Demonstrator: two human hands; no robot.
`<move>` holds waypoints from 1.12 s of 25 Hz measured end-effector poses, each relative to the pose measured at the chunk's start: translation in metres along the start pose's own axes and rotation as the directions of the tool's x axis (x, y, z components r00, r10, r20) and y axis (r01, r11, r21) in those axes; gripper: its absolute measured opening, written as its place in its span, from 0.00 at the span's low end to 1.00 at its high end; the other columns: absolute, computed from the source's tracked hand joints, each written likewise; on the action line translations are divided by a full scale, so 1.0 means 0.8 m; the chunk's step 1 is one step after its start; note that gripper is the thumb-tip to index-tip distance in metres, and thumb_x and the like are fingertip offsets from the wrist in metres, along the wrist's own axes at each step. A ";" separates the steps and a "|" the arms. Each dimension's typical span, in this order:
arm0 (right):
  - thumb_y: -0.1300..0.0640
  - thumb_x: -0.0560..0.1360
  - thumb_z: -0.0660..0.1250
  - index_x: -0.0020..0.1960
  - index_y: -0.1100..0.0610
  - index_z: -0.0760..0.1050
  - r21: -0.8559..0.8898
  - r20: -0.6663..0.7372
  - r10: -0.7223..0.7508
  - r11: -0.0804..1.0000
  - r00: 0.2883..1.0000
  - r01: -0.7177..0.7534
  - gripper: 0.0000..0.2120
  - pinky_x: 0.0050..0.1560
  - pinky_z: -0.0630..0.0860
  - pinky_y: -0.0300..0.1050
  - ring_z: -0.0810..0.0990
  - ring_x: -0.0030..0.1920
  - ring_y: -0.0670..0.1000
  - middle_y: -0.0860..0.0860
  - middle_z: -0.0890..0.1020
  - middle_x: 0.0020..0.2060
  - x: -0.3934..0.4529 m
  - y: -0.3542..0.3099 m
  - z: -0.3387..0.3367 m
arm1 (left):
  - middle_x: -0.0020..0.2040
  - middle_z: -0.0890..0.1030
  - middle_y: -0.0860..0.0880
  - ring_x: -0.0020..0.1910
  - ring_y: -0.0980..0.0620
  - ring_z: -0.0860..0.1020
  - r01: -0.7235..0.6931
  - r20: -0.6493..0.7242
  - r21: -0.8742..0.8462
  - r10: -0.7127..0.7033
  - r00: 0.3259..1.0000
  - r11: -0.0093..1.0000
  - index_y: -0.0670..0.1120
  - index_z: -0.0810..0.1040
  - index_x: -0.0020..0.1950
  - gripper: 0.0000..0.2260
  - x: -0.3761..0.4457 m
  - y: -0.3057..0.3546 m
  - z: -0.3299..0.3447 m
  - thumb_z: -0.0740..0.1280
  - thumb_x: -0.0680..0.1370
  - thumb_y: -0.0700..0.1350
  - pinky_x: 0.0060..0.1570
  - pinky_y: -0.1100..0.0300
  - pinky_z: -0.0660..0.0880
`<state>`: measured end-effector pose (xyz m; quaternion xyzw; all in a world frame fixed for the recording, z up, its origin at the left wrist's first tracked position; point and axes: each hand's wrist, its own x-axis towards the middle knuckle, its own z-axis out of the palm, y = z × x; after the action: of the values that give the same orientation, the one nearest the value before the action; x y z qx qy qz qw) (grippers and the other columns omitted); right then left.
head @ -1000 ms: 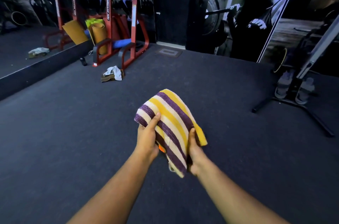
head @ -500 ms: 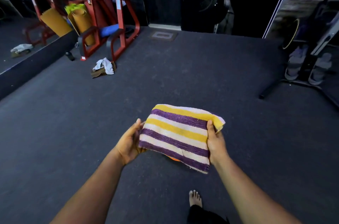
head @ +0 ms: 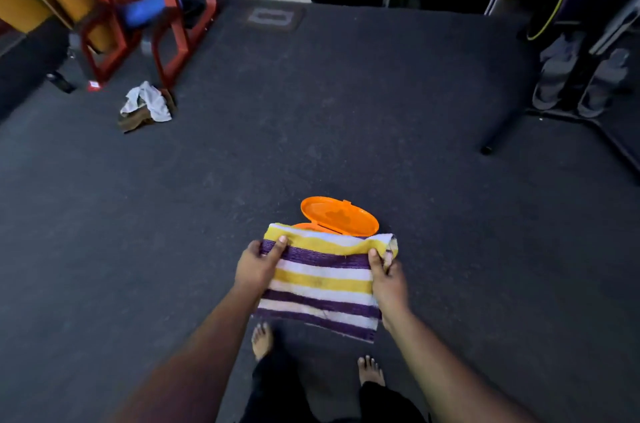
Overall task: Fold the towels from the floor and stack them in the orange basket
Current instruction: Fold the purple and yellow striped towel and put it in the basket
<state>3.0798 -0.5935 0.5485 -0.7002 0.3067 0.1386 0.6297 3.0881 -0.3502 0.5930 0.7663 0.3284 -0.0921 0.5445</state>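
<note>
My forearms were bare, no sleeves, watch or rings showing on my left hand (head: 258, 268) or right hand (head: 388, 280). I wore dark trousers (head: 277, 395) reaching my ankles, and both feet (head: 262, 339) were bare.

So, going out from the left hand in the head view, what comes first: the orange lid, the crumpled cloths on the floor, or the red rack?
1. Orange lid: just beyond the left hand, behind the striped towel it grips.
2. Crumpled cloths: farther off, up and to the left on the floor.
3. Red rack: farthest, at the back left, just past the cloths.
</note>
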 end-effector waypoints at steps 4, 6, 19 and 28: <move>0.40 0.81 0.64 0.65 0.60 0.73 -0.086 -0.215 0.089 0.990 0.972 -0.110 0.25 0.55 0.72 0.48 0.80 0.60 0.61 0.58 0.82 0.59 0.060 0.027 0.068 | 0.46 0.82 0.48 0.49 0.45 0.81 -0.022 0.069 0.175 0.010 0.998 0.984 0.46 0.79 0.50 0.22 0.123 -0.026 0.019 0.67 0.78 0.65 0.50 0.51 0.74; 0.40 0.81 0.64 0.69 0.57 0.72 -0.086 -0.291 0.122 0.985 0.949 -0.153 0.25 0.58 0.73 0.49 0.80 0.61 0.60 0.57 0.82 0.60 0.099 0.056 0.105 | 0.47 0.83 0.48 0.49 0.45 0.81 -0.002 0.149 0.225 -0.033 0.988 0.974 0.46 0.80 0.53 0.22 0.195 -0.052 0.033 0.66 0.79 0.65 0.49 0.53 0.72; 0.35 0.79 0.63 0.72 0.57 0.70 -0.118 -0.445 0.162 0.965 0.881 -0.236 0.31 0.70 0.69 0.47 0.75 0.68 0.55 0.54 0.79 0.65 0.446 0.391 0.276 | 0.65 0.79 0.53 0.68 0.45 0.76 -0.055 0.247 0.409 -0.053 0.968 0.911 0.58 0.76 0.68 0.35 0.557 -0.437 0.210 0.49 0.74 0.79 0.66 0.52 0.70; 0.36 0.80 0.62 0.76 0.55 0.64 -0.134 -0.452 0.146 0.964 0.880 -0.229 0.32 0.68 0.72 0.50 0.76 0.68 0.56 0.53 0.77 0.69 0.552 0.550 0.316 | 0.60 0.77 0.43 0.63 0.38 0.76 -0.089 0.279 0.406 -0.031 0.960 0.909 0.42 0.70 0.69 0.19 0.659 -0.544 0.281 0.56 0.87 0.54 0.55 0.53 0.69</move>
<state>3.2042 -0.4705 -0.1013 -0.7351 0.4930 0.0655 0.4607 3.2786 -0.2554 -0.0949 0.8484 0.2097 -0.2588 0.4114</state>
